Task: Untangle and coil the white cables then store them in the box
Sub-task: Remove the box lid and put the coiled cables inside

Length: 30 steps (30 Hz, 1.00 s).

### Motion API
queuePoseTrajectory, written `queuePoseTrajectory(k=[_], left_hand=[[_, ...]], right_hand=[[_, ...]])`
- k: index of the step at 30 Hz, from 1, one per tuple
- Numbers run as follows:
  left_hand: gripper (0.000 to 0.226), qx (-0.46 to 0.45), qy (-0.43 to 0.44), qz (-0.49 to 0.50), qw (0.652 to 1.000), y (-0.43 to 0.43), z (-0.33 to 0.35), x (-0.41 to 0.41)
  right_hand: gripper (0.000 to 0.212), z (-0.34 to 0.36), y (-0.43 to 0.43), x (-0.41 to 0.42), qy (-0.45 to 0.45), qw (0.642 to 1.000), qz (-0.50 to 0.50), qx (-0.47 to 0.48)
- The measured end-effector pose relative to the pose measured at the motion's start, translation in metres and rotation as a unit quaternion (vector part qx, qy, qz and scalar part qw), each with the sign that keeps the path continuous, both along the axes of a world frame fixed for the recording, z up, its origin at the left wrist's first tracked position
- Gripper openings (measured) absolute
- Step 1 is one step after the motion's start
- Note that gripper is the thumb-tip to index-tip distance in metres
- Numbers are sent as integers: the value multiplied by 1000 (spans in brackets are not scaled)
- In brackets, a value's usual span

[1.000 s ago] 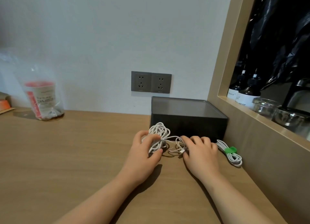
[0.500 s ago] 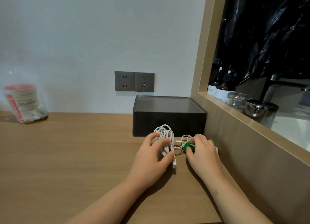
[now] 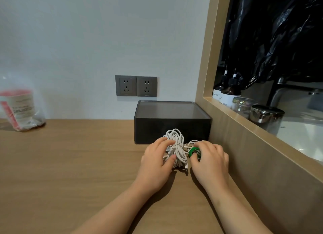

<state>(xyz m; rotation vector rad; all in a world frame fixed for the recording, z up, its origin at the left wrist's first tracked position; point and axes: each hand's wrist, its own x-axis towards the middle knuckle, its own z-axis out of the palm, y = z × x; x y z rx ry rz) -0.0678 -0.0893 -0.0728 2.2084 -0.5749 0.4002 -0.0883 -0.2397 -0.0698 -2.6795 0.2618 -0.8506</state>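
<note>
Cables on table before box; left hand, right hand flanking.

In the fingers of your left hand the cables are plain white. The tie under the fingertips of your right hand is bright green. Just beyond your fingers the box is black, its lid smoky grey. Under them the table is light brown wood grain. Farther beyond, the sockets are dark grey on a pale blue-grey wall.
</note>
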Motion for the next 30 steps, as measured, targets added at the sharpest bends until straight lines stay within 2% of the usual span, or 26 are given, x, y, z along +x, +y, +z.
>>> queuePoseTrajectory(k=[6,15,21,25,30], left_hand=[[23,-96,28,27,995,14,13,8],[19,-195,32,92,976,58,35,43],[14,-240,73,133,959,79,39,79],[19,-270,132,134,944,83,38,102],[20,-314,216,112,918,83,37,125]], right_hand=[[26,14,18,6,-26,998,53,2],[29,46,71,48,13,988,147,-46],[33,46,92,85,3,992,120,-32],[30,43,100,106,-10,994,108,-30],[30,32,116,129,-92,992,85,3]])
